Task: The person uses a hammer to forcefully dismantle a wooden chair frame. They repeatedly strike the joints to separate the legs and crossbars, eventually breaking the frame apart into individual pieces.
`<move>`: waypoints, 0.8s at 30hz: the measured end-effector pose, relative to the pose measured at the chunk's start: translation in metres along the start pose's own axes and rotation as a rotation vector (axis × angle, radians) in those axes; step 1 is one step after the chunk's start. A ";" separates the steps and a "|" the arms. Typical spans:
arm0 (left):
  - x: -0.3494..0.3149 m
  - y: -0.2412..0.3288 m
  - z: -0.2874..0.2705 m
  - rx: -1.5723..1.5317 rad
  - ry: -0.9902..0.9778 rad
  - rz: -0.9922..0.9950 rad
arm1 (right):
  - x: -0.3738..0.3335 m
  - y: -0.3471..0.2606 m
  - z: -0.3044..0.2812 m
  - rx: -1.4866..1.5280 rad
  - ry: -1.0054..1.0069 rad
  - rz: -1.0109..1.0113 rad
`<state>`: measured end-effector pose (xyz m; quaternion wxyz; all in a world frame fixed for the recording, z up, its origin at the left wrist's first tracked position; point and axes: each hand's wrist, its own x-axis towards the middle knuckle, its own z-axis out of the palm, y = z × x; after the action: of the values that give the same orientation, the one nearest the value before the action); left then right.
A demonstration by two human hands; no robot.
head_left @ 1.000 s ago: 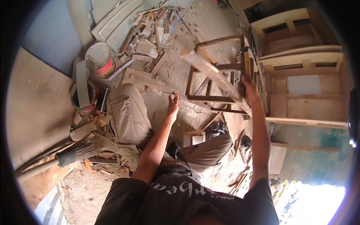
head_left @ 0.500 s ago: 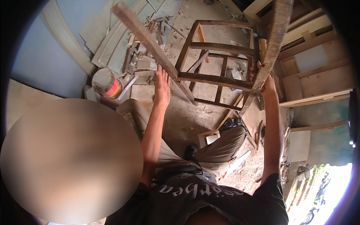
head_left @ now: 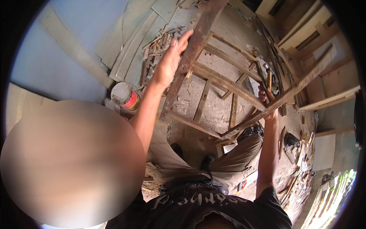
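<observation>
A worn brown wooden chair frame (head_left: 225, 84) stands tilted in front of me, with long posts and several crossbars. My left hand (head_left: 168, 65) lies against its left post (head_left: 195, 42), palm to the wood, fingers stretched out and not wrapped round it. Behind the right post (head_left: 293, 91) is my right hand (head_left: 270, 107), its fingers closed round the handle of a hammer (head_left: 269, 79). The hammer's metal head points up and away from me. Wood hides part of that hand, and I cannot tell how firmly it bears on the frame.
A round bucket (head_left: 129, 97) with a red and yellow band stands at the left. Wood offcuts (head_left: 152, 57) are heaped behind it. Wooden shelving (head_left: 324, 84) rises at the right. Between my feet and the right wall lie a black bag (head_left: 291, 140) and scattered scraps.
The chair frame has turned: its left post's upper end has swung right, and the right post's upper end has tipped outward to the right. My left hand has moved up along the post.
</observation>
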<state>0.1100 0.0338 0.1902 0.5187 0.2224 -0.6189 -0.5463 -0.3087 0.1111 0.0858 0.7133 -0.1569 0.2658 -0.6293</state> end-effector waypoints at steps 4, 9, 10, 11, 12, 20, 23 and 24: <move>0.043 0.012 0.006 0.094 0.033 0.056 | -0.004 -0.026 0.031 0.416 -0.041 0.241; 0.083 -0.013 0.028 0.308 0.219 -0.014 | 0.008 -0.035 0.029 0.006 0.213 -0.081; 0.095 -0.026 0.027 0.298 0.220 0.042 | 0.017 -0.045 0.015 0.035 0.223 -0.045; 0.102 -0.032 0.036 0.307 0.253 0.045 | 0.023 -0.060 -0.006 0.013 0.182 -0.011; 0.112 -0.038 0.038 0.291 0.272 0.027 | 0.025 -0.073 -0.017 -0.007 0.128 0.031; 0.094 -0.061 -0.004 0.585 0.257 -0.238 | 0.026 -0.035 0.014 -0.272 0.300 -0.092; 0.037 -0.105 -0.023 0.824 0.125 -0.272 | 0.019 -0.023 0.001 -0.282 0.263 -0.075; 0.017 -0.109 -0.014 0.853 0.095 -0.343 | 0.016 -0.025 -0.011 -0.270 0.283 -0.038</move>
<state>0.0847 -0.0204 0.0959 0.3106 0.5400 -0.7182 -0.3099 -0.3349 0.0930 0.0880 0.6292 -0.1661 0.4423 -0.6172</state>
